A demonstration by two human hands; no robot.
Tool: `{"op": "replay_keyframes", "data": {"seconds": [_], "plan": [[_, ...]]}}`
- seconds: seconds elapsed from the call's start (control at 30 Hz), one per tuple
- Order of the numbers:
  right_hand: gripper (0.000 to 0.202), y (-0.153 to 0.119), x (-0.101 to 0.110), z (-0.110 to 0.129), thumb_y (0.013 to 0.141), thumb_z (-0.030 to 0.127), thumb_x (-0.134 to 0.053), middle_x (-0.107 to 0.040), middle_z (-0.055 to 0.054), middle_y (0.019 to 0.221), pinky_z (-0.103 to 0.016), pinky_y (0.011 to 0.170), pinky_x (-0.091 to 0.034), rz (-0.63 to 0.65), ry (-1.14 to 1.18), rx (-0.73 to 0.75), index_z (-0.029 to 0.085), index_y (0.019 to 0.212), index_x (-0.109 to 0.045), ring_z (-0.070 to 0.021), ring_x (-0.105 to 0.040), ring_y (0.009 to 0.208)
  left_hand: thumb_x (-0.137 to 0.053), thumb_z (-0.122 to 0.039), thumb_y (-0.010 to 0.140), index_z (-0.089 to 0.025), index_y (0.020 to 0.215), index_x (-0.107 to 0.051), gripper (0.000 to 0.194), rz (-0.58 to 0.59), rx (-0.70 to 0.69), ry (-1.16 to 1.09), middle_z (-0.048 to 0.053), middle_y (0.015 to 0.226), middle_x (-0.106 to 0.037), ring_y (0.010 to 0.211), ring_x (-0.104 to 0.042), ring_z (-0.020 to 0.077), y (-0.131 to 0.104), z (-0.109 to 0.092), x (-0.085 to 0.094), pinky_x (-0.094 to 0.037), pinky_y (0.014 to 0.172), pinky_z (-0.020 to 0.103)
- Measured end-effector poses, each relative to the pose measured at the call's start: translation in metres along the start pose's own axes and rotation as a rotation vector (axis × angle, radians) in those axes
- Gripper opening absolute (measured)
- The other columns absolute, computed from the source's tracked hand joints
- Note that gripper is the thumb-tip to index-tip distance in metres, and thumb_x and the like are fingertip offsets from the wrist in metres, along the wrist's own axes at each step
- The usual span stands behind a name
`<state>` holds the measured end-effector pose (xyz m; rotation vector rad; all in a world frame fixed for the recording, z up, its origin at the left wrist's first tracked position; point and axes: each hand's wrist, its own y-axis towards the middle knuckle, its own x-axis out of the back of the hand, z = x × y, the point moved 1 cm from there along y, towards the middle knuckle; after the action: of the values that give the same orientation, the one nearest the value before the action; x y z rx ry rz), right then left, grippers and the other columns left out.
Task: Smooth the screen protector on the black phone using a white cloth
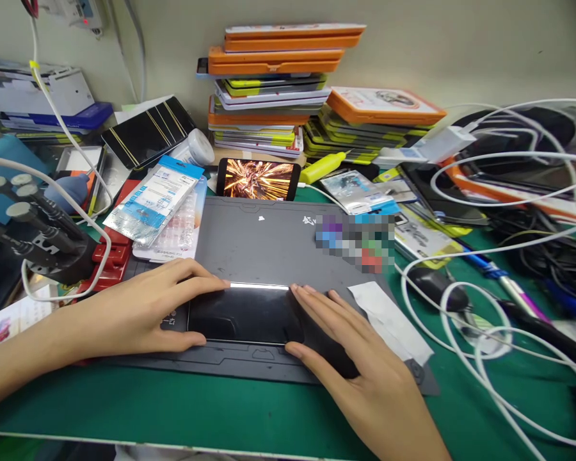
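A smartphone [244, 317] with a dark, glossy screen lies lengthwise on a grey work mat [249, 237]. My left hand [158, 307] grips its left end, with fingertips along the far edge and the thumb at the near edge. At the right end, my right hand [360, 352] holds it the same way, fingers on the far edge and thumb on the near one. Light reflects in a bright strip along the phone's far edge. A white sheet of paper [388, 320] lies just beyond my right hand, partly on the mat.
Behind the mat a lit phone [258, 179] leans against stacked orange and yellow boxes [264, 118]. Silver-blue packets [153, 198] and a black screwdriver holder [67, 250] stand at left. Loose white cables [461, 307] loop over the green table [196, 410] at right.
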<state>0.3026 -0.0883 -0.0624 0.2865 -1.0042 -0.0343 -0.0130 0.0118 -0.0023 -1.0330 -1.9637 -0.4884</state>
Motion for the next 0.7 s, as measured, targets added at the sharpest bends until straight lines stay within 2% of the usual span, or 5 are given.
{"op": "replay_keyframes", "data": {"seconds": [0.47,0.7], "plan": [[0.054,0.0003,0.0007,-0.0003,0.109,0.046,-0.061,-0.06,0.006,0.16,-0.052,0.118,-0.058,-0.016,0.029,0.025,0.042,0.161,-0.048,-0.0305,-0.049,0.156,-0.07,-0.04,0.103,-0.036,0.162,-0.04,0.067,0.032,0.007,0.042,0.009,0.155,-0.055,0.135,-0.064,0.0262,0.0006,0.0011,0.001,-0.054,0.11,0.031],[0.055,-0.0006,0.0009,-0.0002,0.11,0.05,-0.058,-0.059,0.007,0.16,-0.055,0.11,-0.063,-0.014,-0.001,0.042,0.046,0.163,-0.044,-0.0326,-0.051,0.154,-0.069,-0.042,0.104,-0.034,0.162,-0.04,0.066,0.02,0.007,0.081,0.01,0.156,-0.055,0.135,-0.065,0.0263,0.0005,0.0012,0.0,-0.056,0.107,0.031]]}}
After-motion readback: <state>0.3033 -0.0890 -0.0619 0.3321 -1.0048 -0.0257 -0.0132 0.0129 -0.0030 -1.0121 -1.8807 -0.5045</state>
